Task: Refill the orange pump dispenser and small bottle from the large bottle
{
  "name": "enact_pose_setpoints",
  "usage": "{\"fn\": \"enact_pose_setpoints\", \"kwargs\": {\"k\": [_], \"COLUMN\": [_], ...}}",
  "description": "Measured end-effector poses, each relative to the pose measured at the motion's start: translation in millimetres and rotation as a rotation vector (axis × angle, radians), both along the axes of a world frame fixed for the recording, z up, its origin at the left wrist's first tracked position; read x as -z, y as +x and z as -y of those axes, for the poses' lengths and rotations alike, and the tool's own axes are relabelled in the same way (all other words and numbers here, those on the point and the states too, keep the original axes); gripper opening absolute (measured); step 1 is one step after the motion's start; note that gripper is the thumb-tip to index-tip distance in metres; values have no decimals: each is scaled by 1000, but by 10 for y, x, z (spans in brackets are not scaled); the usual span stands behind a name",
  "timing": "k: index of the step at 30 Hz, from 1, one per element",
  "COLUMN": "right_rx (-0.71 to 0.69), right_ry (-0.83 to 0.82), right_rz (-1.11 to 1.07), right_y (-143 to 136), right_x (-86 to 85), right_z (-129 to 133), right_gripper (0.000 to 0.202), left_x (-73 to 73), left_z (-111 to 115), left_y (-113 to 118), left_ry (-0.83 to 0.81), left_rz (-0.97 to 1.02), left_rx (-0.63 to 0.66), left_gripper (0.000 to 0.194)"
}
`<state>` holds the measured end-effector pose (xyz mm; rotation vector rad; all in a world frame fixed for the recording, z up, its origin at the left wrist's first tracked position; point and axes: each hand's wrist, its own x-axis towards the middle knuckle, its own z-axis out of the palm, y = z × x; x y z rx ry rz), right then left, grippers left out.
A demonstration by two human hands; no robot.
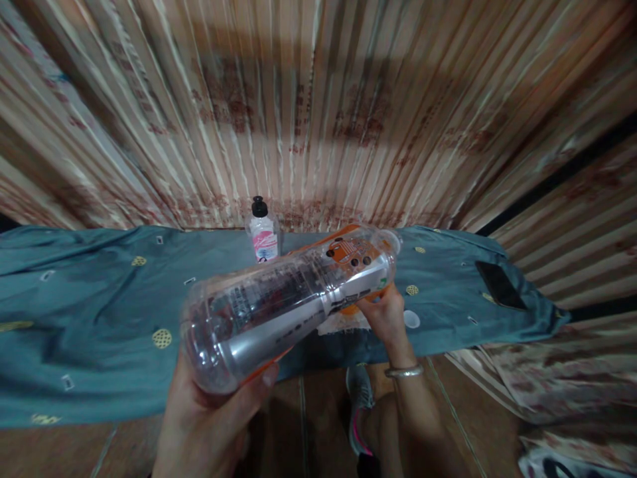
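Note:
A large clear plastic bottle [293, 299] with an orange and dark printed label lies tilted across the middle of the view, its open-looking neck up to the right. My left hand [213, 405] is closed round its base at the lower left. Near the neck end, my right hand [385, 312] grips it from below, and a silver bangle circles that wrist. The bottle hides part of the right fingers. Just right of my right hand, a small white round cap [411, 319] rests on the cloth. A whitish frayed piece, perhaps tissue [343, 323], shows beneath the bottle.
Behind the bottle stands a small clear squeeze bottle [263, 236] with a black cap and pink label. A dark phone [500, 285] lies at the right end of the green patterned cloth [114, 299]. Patterned curtains [298, 119] hang behind and to the right. A shoe [359, 388] is below.

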<state>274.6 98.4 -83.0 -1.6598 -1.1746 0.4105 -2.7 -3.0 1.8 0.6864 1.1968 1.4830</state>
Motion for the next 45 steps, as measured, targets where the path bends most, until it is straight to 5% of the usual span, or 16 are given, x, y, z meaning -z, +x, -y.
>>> {"fn": "enact_pose_setpoints", "kwargs": {"k": [8, 21, 45], "right_rx": [17, 11, 9], "right_ry": [20, 36, 23], "right_rz": [41, 38, 40], "right_y": [16, 20, 29], "right_x": [52, 85, 94], "right_z": [-4, -15, -13], "right_gripper": [49, 49, 52], "left_x": [-151, -12, -16], "left_z": [21, 8, 20], "left_y": [116, 7, -10], "left_ry": [-30, -29, -29], "left_rz": [-44, -16, 6], "left_rx": [-46, -2, 2], "left_gripper": [100, 104, 94]}}
